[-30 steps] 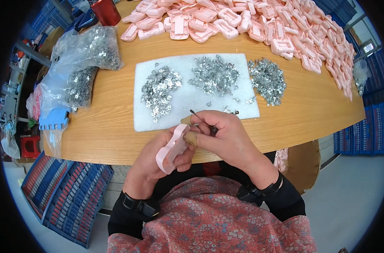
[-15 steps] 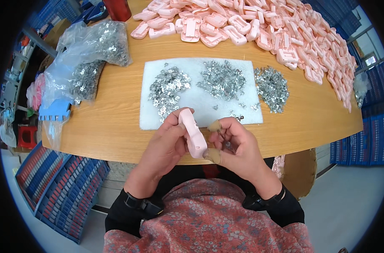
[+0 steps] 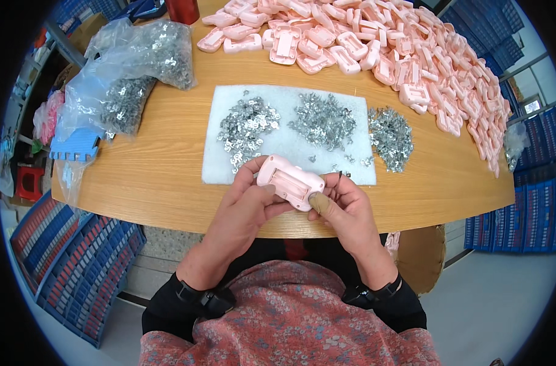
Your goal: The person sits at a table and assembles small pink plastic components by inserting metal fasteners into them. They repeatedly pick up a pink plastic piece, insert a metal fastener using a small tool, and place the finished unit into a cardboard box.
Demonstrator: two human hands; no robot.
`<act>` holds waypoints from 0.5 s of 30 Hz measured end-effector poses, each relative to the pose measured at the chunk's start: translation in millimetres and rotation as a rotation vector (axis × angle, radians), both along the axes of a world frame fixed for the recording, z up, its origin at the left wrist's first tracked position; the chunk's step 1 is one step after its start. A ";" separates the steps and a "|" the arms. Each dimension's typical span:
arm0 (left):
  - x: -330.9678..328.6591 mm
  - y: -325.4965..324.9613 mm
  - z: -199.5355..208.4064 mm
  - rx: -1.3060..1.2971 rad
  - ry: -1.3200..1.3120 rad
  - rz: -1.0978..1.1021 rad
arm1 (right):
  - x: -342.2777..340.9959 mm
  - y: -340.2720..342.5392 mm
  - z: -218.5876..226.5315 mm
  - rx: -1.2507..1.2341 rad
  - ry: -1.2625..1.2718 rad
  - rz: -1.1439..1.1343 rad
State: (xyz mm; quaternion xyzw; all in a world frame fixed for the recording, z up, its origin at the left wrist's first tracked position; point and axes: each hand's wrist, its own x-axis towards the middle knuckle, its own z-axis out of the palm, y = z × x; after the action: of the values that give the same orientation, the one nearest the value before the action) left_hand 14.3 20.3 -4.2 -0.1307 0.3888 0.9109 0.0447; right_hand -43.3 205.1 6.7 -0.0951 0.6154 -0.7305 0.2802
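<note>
Tilting its hollowed face up to my camera, the pale pink casing shows a long rectangular recess, rounded ends and small holes at the corners. I've got it just off the near edge of the white mat, above the wooden table. The left hand grips one end, thumb in front; the right hand clasps the other, its tan-covered thumb on the corner, a thin dark tool among its fingers.

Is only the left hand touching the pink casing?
No, the right hand also touches the pink casing with its covered thumb.
</note>
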 end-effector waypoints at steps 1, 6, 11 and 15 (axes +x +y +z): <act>-0.8 -2.0 1.5 0.033 -0.014 -0.011 | -1.9 1.4 0.9 0.012 -0.018 0.001; -0.5 -6.8 -4.0 0.045 0.005 -0.057 | -5.4 4.2 0.7 0.039 -0.076 0.010; 6.0 0.4 -10.7 -0.061 0.141 -0.045 | -5.0 4.9 -4.1 -0.071 -0.244 0.015; 4.9 10.0 -2.9 0.005 0.200 0.088 | 3.4 -0.6 0.9 -0.057 -0.280 0.152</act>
State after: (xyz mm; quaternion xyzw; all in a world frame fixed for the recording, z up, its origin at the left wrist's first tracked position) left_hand 19.2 30.3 -7.1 -0.0561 0.3832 0.9214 -0.0339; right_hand -40.0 204.5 7.7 -0.0463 0.5404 -0.7305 0.4149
